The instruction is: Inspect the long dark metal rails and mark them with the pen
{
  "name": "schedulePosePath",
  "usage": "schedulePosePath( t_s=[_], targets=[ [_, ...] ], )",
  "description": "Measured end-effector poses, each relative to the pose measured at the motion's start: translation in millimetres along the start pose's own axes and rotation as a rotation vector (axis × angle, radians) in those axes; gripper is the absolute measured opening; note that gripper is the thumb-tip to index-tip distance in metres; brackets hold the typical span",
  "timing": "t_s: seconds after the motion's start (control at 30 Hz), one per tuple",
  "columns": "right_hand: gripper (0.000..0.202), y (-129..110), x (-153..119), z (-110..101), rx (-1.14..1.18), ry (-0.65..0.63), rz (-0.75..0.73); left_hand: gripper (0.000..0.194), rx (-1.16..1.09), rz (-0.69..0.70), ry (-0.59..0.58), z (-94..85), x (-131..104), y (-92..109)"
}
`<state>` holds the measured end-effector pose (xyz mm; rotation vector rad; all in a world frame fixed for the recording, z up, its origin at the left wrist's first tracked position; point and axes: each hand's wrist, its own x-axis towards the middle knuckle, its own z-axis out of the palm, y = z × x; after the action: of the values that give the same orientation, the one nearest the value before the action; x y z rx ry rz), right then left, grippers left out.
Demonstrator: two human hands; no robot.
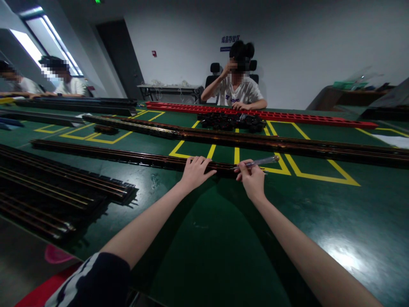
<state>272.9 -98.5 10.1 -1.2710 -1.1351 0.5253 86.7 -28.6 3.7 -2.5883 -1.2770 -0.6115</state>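
A long dark rail with copper-coloured strips (128, 157) lies across the green table, its right end near my hands. My left hand (195, 172) rests on top of the rail, fingers spread and thumb apart. At the rail's right end, my right hand (252, 179) is closed around a clear, pen-like tool (263, 161). The tool's tip points left at the rail end, and its rounded back end sticks out to the right. The exact contact at the tip is too small to make out.
Longer dark rails (223, 137) cross behind my hands, with a black parts pile (230, 121) and a red slotted strip (306, 118) beyond. More rails (64, 179) lie at left. A person (239, 87) sits opposite; others sit far left. The green table (198, 251) has yellow tape lines.
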Motion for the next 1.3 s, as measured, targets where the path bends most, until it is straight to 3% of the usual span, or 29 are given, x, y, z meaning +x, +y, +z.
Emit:
schedulePosePath(
  t_s=[0.3,0.53,1.3],
  targets=[
    [0.049,-0.7,-0.7,-0.2,0.005,-0.019,0.004,0.038,0.019,-0.014,0.011,-0.4,-0.2,4.6],
    [0.042,0.9,-0.5,0.3,-0.024,-0.060,-0.036,0.035,0.024,-0.050,0.032,1.6,-0.2,4.0],
    [0.047,-0.2,-0.9,0.5,-0.054,-0.053,-0.021,0.040,0.001,-0.032,0.017,1.3,-1.2,3.6]
  ],
)
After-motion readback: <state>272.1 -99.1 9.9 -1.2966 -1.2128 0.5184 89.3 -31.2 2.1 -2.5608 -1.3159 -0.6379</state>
